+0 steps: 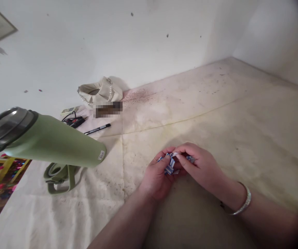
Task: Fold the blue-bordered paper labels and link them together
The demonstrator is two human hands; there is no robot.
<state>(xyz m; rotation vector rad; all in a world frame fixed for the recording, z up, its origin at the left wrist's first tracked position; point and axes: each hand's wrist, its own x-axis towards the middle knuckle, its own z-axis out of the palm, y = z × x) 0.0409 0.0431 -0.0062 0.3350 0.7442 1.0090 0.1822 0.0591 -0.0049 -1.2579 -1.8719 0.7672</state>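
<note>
My left hand (156, 176) is closed around a small blue-and-white striped folded paper piece (169, 166), its thumb pressing on top. My right hand (202, 166) meets it from the right, thumb and index finger pinching a thin white end (176, 154) of the paper. Another bit of blue-and-white stripe shows between the right fingers, and I cannot tell whether it is the same piece. The fingers hide much of the paper. Both hands are held just above the cloth-covered table, and a silvery bracelet (244, 204) circles the right wrist.
A green tumbler (61, 141) with a steel rim stands at left, its green lid (58, 176) with a strap lying beside it. Behind are a black pen (98, 129), a black cable (73, 121), a blurred-out item (108, 109) and a cream bag (102, 91) against the wall.
</note>
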